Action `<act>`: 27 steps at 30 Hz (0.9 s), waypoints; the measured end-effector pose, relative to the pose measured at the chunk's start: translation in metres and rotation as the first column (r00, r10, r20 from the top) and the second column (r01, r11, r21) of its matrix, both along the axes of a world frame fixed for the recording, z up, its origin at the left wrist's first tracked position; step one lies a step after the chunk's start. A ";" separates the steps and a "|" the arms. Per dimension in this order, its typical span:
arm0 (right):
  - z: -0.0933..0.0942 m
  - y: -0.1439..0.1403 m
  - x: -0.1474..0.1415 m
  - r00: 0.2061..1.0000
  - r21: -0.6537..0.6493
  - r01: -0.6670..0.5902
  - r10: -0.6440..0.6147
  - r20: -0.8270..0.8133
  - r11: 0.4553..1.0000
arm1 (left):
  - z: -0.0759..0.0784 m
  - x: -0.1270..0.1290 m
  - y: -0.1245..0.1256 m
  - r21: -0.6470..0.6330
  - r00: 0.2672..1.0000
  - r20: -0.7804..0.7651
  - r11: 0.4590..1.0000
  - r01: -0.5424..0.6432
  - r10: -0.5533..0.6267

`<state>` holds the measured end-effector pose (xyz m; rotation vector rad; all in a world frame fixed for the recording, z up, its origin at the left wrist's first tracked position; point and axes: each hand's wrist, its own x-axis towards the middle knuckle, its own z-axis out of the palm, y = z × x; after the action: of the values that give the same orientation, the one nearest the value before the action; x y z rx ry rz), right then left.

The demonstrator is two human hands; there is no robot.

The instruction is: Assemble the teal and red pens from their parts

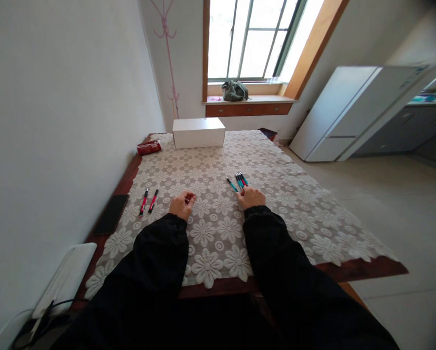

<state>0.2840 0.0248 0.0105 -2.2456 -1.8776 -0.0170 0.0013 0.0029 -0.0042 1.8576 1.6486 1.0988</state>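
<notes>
My right hand (253, 197) rests on the lace cloth, its fingertips closed at the lower end of a teal pen (231, 183) that points away to the left. Just beyond those fingers lies a tight row of several teal and red pens (241, 179), their lower ends partly covered by the hand. My left hand (182, 205) is closed with the fingers curled in, and no pen shows in it. To its left, two red-and-black pens lie apart: one nearer the hand (153, 200), the other farther left (144, 202).
A white box (199, 133) stands at the table's far end, with a dark red packet (148, 147) to its left. Along the left edge lie a black flat object (111, 214) and a white device with cables (66, 277). The wall borders the table's left side.
</notes>
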 end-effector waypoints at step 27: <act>-0.002 0.004 0.004 0.998 -0.032 0.063 -0.064 -0.021 0.997 | -0.002 -0.001 0.001 -0.033 0.999 -0.046 0.999 0.027 -0.029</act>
<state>0.2884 0.0289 0.0084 -2.3161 -1.8071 0.0272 0.0001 0.0044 -0.0064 1.8935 1.6510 1.0186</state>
